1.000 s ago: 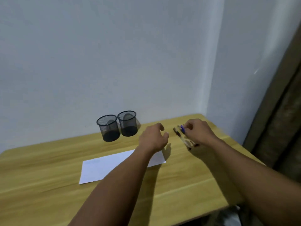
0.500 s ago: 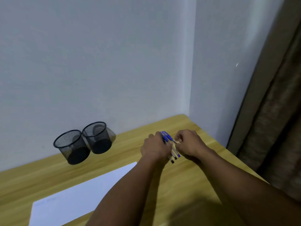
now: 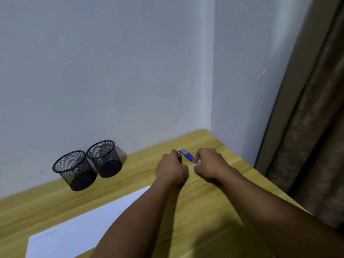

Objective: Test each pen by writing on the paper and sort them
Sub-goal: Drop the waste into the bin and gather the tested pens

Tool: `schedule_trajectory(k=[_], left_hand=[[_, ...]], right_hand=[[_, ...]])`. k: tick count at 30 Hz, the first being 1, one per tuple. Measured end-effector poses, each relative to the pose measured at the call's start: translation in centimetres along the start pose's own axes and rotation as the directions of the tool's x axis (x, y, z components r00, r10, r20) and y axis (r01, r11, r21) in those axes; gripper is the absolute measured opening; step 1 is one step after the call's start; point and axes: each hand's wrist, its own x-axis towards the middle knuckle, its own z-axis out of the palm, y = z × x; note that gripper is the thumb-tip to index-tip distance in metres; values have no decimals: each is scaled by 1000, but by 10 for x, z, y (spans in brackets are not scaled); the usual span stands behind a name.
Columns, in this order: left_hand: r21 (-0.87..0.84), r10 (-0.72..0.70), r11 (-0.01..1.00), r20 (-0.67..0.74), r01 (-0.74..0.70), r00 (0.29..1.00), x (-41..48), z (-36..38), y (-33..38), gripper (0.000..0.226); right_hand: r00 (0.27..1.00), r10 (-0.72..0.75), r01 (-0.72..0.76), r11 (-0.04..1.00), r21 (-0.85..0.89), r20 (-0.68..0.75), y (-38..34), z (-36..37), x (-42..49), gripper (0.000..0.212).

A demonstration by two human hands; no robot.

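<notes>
Both hands are raised just above the far right part of a light wooden desk, close together but not touching. The left hand is curled into a fist around a bundle of pens; only the dark top ends show above the knuckles, and a dark tip pokes out below the heel of the hand, so how many pens it holds cannot be told. The right hand is also curled, its thumb and fingers pinching the clear barrel of a blue-capped pen. That pen lies tilted, the blue cap pointing up and to the left toward the top of the left hand, the other end hidden inside the right fingers. The cap end sits just beside the dark pen tops in the left fist; whether it touches them cannot be told. A white sheet of paper lies flat on the desk nearer the person, to the left, partly covered by the left forearm, and no writing can be made out on it. At the back of the desk, against the white wall, stand 2 black mesh pen cups touching side by side: the left mesh cup and the right mesh cup, both upright, with no pens visible in them. A brown curtain hangs at the right edge of the view.
</notes>
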Motion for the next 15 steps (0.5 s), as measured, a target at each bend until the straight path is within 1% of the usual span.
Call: schedule_trajectory(k=[4, 7, 10, 11, 13, 15], left_hand=[[63, -21, 998, -4, 21, 1000, 1, -1, 3, 29], [79, -33, 996, 12, 32, 999, 1, -3, 4, 18], [100, -11, 995, 12, 10, 1000, 0, -3, 3, 11], [105, -3, 994, 9, 2, 1000, 0, -2, 3, 11], [102, 10, 995, 2, -10, 1000, 1, 0, 1, 22], [65, 25, 998, -17, -24, 1000, 1, -1, -2, 26]], right_hand=[[999, 34, -32, 996, -78, 26, -5, 0, -1, 23], [998, 39, -34, 991, -127, 38, -10, 1, 1, 22], [998, 48, -42, 988, -151, 36, -12, 3, 1, 30], [998, 54, -49, 988, -150, 31, -12, 4, 1, 32], [998, 66, -62, 988, -139, 23, -12, 4, -1, 37], [997, 77, -75, 994, -81, 25, -10, 3, -3, 37]])
